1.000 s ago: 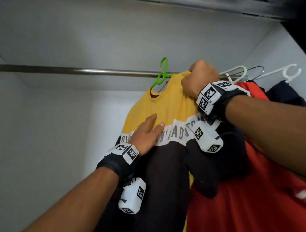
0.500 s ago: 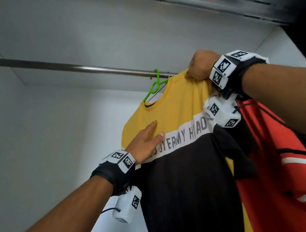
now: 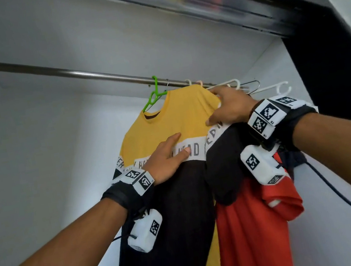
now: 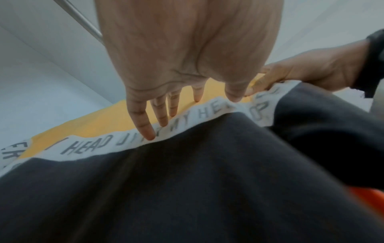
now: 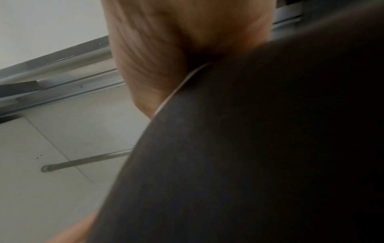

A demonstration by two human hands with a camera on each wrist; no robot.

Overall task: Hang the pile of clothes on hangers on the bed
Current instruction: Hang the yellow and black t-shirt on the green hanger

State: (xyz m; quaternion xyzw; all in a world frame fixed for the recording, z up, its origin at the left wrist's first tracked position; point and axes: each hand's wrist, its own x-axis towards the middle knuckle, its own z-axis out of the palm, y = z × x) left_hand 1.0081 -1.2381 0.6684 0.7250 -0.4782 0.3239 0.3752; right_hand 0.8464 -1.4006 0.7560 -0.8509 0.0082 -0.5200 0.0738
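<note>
A yellow, white and black T-shirt (image 3: 168, 122) hangs on a green hanger (image 3: 154, 94) hooked over the metal rod (image 3: 67, 73) of a wardrobe. My left hand (image 3: 167, 157) lies flat on the shirt's chest, and its straight fingertips (image 4: 149, 134) touch the white lettered band. My right hand (image 3: 228, 107) holds the shirt at its right shoulder, thumb on the sleeve's white band and fingers curled over the top edge. In the right wrist view the black sleeve (image 5: 249, 148) hides those fingers.
A red shirt (image 3: 250, 224) hangs just right of the T-shirt, with a dark garment behind it. White and wire hangers (image 3: 278, 89) sit on the rod at the far right. The black wardrobe frame (image 3: 332, 60) stands close on the right. The rod's left part is bare.
My right hand has slid from the top of the shoulder down toward the sleeve and its fist has loosened. The left hand stays on the chest band.
</note>
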